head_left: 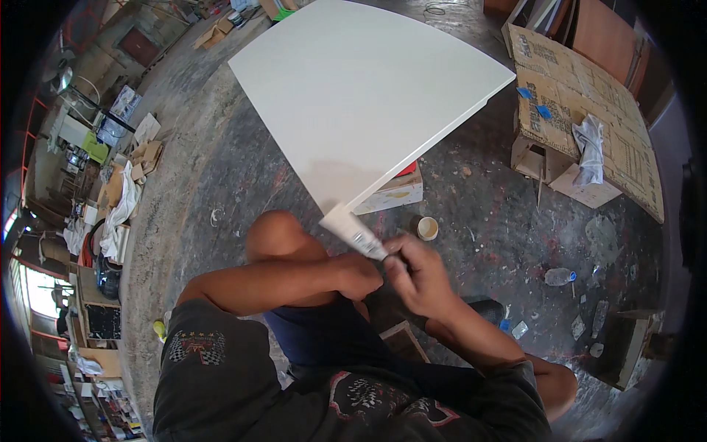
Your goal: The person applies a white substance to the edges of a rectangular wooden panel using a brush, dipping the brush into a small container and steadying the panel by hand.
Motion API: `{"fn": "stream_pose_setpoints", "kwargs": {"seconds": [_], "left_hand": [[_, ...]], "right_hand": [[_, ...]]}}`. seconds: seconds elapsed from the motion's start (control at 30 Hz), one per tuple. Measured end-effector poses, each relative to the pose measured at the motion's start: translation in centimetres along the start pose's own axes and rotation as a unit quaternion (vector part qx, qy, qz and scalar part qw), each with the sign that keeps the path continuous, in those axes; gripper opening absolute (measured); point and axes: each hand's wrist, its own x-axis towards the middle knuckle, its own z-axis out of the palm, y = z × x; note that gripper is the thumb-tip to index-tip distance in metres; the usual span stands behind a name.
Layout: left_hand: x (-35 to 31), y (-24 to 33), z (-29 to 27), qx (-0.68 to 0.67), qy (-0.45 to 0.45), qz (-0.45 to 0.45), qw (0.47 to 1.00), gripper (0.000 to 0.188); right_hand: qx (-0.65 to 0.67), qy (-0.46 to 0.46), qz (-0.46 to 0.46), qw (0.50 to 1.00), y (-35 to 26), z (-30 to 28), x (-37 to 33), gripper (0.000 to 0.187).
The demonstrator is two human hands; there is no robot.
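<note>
White squeezed tube [352, 230], apparently printed, between both hands' grips.

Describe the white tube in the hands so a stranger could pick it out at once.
Start at the big white flat board lying over the stained concrete floor. Just below its near corner, the left hand and right hand grip a white squeeze tube, the only slim tapered thing there.

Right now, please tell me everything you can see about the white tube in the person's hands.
The white tube looks like a soft squeeze tube with dark print along its side. It points up and to the left, its flat end toward the white board. The left hand and right hand both grip its lower end, hiding the cap or nozzle there. Nothing else touches it.
</note>
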Motion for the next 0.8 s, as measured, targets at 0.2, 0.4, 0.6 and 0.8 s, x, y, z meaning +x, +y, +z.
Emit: {"fn": "stream_pose_setpoints", "kwargs": {"seconds": [0.2, 0.4, 0.6, 0.8], "left_hand": [[0.7, 1.6, -1.0, 0.174, -0.106, 0.012, 0.979, 0.024], [-0.7, 0.9, -1.0, 0.170, -0.087, 0.021, 0.981, 0.015], [-0.7, 1.4, -1.4, 0.158, -0.078, 0.013, 0.984, 0.015], [-0.7, 1.9, -1.3, 0.170, -0.089, 0.016, 0.981, 0.014]], "right_hand": [[-0.052, 0.000, -0.075, 0.996, -0.9, -0.7, 0.0, 0.014], [-0.144, 0.111, -0.019, 0.983, -0.1, -4.4, 1.6, 0.013], [-0.109, 0.163, 0.039, 0.980, -0.2, -6.2, 0.9, 0.012], [-0.151, 0.111, -0.013, 0.982, -1.4, -4.5, 1.2, 0.016]]}}
